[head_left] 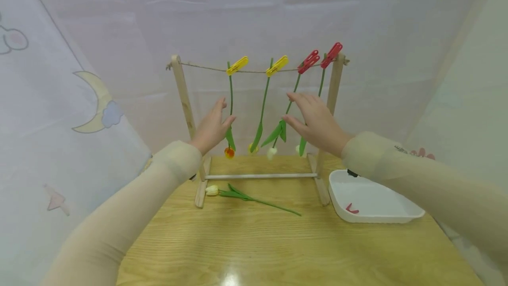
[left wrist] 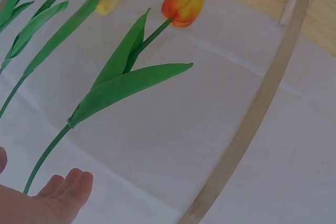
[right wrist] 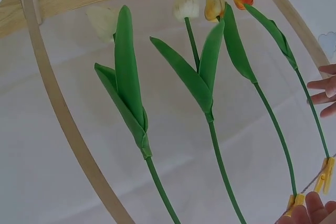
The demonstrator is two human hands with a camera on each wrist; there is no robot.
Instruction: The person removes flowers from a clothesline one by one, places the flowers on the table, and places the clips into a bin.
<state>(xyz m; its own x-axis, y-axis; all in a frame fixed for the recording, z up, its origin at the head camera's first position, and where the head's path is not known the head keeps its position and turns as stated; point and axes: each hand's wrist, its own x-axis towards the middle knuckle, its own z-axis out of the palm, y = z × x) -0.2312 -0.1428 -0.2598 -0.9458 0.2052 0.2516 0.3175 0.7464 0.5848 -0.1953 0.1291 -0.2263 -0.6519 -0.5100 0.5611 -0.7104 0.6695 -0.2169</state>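
My left hand [head_left: 212,127] is raised beside the stem of an orange tulip [head_left: 229,152], fingers spread and holding nothing. Fairly straight fingers extend from my right hand [head_left: 317,122], near the stem of a white tulip [head_left: 271,152]; whether they touch it I cannot tell. A yellow tulip [head_left: 253,148] and another white tulip [head_left: 300,149] also hang upside down. Yellow clothespins [head_left: 237,65] and red clothespins [head_left: 331,55] fix the stems to a twine line [head_left: 206,67]. In the left wrist view, the orange tulip [left wrist: 182,8] hangs beyond my fingertips.
The twine runs between two posts of a wooden rack [head_left: 183,92]. On the table [head_left: 254,250], a pale yellow tulip [head_left: 212,190] lies at the rack's foot. To the right, a white tray [head_left: 377,193] contains a small red piece [head_left: 351,208].
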